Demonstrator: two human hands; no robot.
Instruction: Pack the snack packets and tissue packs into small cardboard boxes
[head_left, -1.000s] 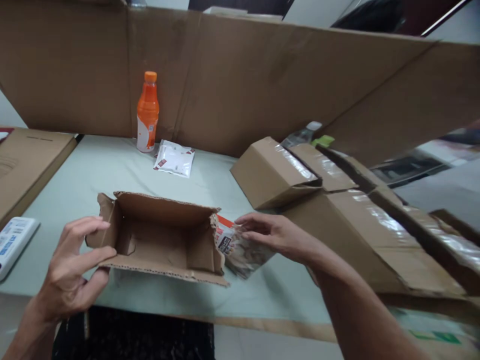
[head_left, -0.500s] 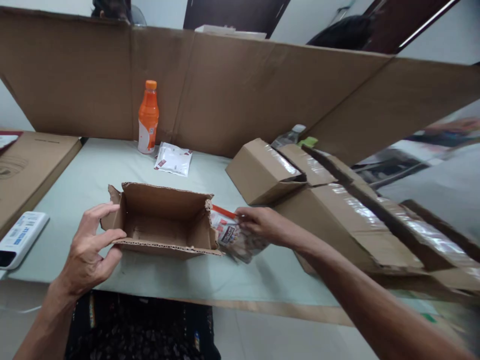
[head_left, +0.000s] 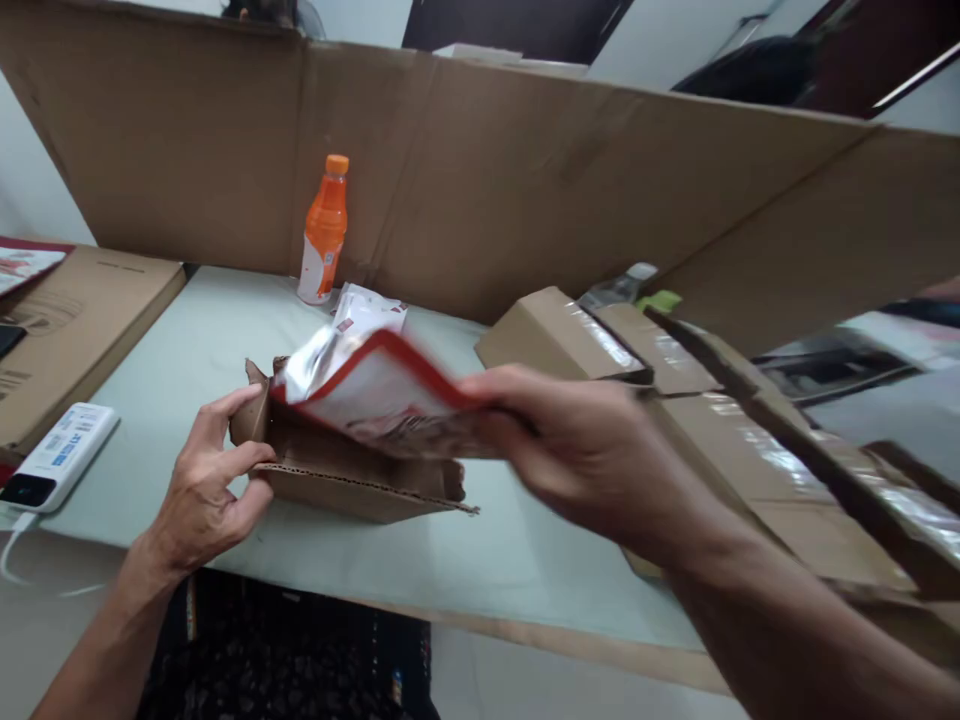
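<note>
Box [head_left: 337,497] just right of left hand [head_left: 217,475], which grips its left end; right hand [head_left: 559,435] clutches red-edged bag [head_left: 401,400], blurred, left of its fingers, now raised over box opening instead of beside it, so seemingly lined up; white packet [head_left: 384,308], orange bottle [head_left: 324,235] beyond both hands on table [head_left: 225,325]

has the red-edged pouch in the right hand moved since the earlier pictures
Yes: the red-edged pouch moved left and up in view, judged against the orange drink bottle.
</note>
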